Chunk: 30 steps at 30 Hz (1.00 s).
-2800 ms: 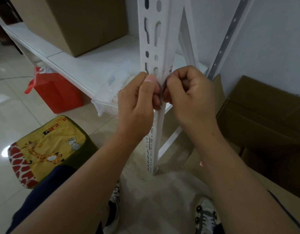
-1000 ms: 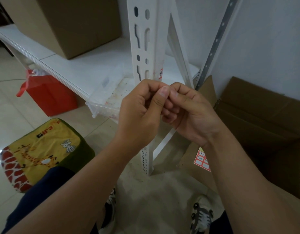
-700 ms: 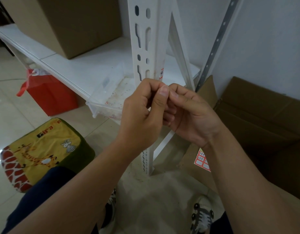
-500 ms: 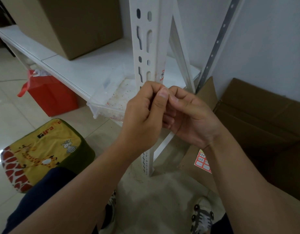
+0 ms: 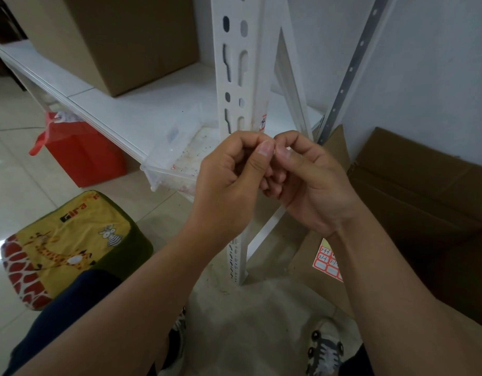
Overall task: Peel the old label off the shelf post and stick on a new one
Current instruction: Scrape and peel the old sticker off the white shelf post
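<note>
– Where is the label (image 5: 263,122)?
– Stuck on the right face of the white shelf post (image 5: 242,77), just above the hands. Small and white, with a red edge and dark writing.
– And the hands?
– Up in front of the post, close together. Left hand (image 5: 229,183) curled up, thumb pressed on the first finger. Right hand (image 5: 307,180) curled the same way, thumb tip right next to the left thumb tip. Maybe pinching something tiny, too small to tell.
– Touching the label?
– No, just under it.
– More labels anywhere?
– Yes, a sheet of labels (image 5: 325,263) down on the floor box, half hidden by the right arm. Red frames, writing on a few.
– What kind of box?
– A brown open cardboard box (image 5: 424,199), on the right, by the wall.
– And left of the post?
– A white shelf board (image 5: 112,104) with a see-through tray (image 5: 174,164) at its edge, just beside the left hand. Red specks inside. Farther back, a big brown box (image 5: 131,42) on the board.
– Under the shelf?
– A red bag (image 5: 82,153) on the shiny floor. Near it, a yellow stool (image 5: 66,245) with a giraffe and a zebra picture.
– Anything at the bottom?
– Two shoes (image 5: 325,351) on the dusty floor, and a gray metal strip (image 5: 348,74) with holes leaning along the wall.
</note>
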Tool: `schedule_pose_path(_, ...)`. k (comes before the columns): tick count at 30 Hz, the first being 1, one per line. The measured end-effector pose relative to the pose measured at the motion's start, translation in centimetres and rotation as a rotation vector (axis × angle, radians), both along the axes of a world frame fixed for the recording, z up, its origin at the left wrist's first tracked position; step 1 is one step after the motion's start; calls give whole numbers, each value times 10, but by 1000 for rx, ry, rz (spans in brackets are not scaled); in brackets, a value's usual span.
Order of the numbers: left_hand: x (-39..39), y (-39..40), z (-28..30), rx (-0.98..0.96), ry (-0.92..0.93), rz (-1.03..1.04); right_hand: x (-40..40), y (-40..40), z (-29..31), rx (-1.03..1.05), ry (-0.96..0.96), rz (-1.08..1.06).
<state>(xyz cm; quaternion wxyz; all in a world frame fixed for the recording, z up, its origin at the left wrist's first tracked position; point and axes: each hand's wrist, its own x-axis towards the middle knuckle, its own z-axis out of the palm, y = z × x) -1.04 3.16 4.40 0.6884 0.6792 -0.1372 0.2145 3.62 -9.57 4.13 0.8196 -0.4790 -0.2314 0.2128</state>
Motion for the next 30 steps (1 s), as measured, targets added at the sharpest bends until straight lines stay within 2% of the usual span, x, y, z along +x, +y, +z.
schedule_pose_path(18,1,-3,-2,-50,-3,5,-10,-2,12,-126,-140,-195)
schedule_pose_path(25,1,-3,-4,-71,18,9,-13,2,12,-230,-228,-417)
schedule_pose_path(30,1,-5,-4,-24,8,74,-15,6,10,-349,-429,-696)
